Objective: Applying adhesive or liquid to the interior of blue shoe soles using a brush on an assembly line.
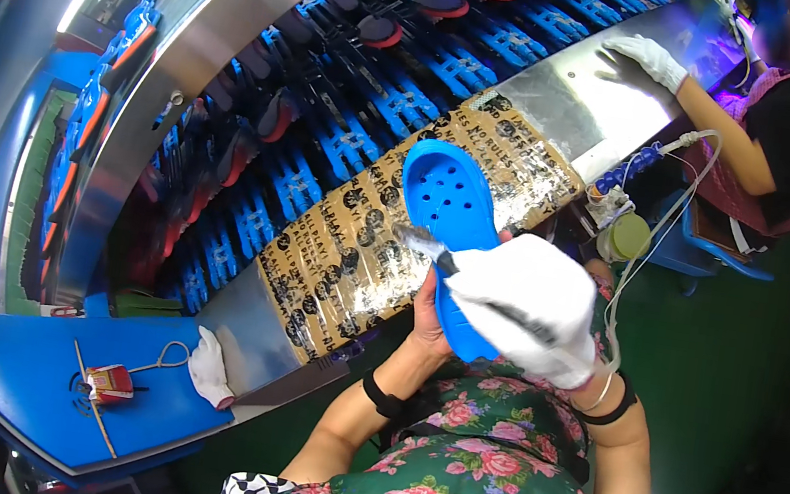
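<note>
My bare left hand [430, 315] grips a bright blue clog [453, 195] from its left edge, holding it upright with the holed toe pointing away. In a white glove, my right hand [527, 301] is closed around a small brush [428, 245]. The brush's pale metal band and dark tip lie over the clog's left side; whether the tip touches the clog I cannot tell. The glove hides much of the clog's heel half.
Taped cardboard [355, 241] covers the bench edge beside a conveyor of blue racks [349, 145] bearing dark, red-edged soles. A blue table [23, 377] at left holds a white glove [211, 368] and a red box [110, 384]. At right, a co-worker's gloved hand [646, 60] is over the metal ledge.
</note>
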Tool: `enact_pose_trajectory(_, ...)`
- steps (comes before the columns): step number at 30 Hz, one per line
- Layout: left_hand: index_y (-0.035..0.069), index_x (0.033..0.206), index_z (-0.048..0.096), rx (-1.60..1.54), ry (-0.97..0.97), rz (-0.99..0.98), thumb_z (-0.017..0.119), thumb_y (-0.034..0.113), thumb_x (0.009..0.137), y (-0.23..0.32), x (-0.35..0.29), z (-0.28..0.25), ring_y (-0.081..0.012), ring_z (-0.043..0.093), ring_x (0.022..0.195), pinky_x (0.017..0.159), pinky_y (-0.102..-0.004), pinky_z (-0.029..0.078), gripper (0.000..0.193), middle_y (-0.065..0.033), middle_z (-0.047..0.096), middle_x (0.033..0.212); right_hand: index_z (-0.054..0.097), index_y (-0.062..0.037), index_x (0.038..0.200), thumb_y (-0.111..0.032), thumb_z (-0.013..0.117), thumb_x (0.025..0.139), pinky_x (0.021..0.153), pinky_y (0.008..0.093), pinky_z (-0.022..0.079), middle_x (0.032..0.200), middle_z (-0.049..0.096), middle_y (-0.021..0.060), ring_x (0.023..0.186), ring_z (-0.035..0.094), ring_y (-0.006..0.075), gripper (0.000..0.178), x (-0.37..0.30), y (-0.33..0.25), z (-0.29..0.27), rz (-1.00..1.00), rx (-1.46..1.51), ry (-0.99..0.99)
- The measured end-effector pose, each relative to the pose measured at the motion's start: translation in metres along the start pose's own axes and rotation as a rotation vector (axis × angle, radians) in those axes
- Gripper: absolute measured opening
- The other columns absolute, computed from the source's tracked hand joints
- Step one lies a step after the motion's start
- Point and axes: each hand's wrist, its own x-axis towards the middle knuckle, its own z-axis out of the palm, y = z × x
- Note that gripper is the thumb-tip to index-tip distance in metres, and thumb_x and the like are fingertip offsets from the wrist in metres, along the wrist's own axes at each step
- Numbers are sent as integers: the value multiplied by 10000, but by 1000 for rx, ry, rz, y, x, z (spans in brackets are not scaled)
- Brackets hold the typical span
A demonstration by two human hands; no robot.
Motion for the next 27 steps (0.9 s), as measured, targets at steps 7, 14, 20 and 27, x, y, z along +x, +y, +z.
enact_pose_trajectory(7,47,1560,295,627,423,64,701,629,844,5,8,11,-352,542,1314,1134,-545,411,1008,-157,540,1450,762,-41,1068,-45,791,755,796,393,563,1076,750,124,922,718,287,315,-25,15,11,29,-129,95)
enact_pose_trajectory(14,75,1560,296,694,393,226,627,679,883,15,19,16,-363,530,1327,1138,-570,408,965,-130,453,1530,777,-42,985,-55,790,785,803,382,564,1013,760,135,903,719,270,201,-25,21,11,194,185,221)
enact_pose_trajectory(20,115,1553,337,553,346,161,583,744,868,27,25,5,-448,524,1309,1090,-594,452,962,-135,493,1495,782,-59,1038,-34,784,776,857,394,565,1055,756,115,979,718,289,263,-32,14,16,-67,-195,72)
enact_pose_trajectory(27,126,1560,319,497,285,220,634,771,811,22,48,11,-446,515,1311,1074,-611,449,1037,-141,497,1494,769,-30,976,-12,795,779,765,373,575,970,754,138,852,719,272,200,-32,31,11,-3,-72,222)
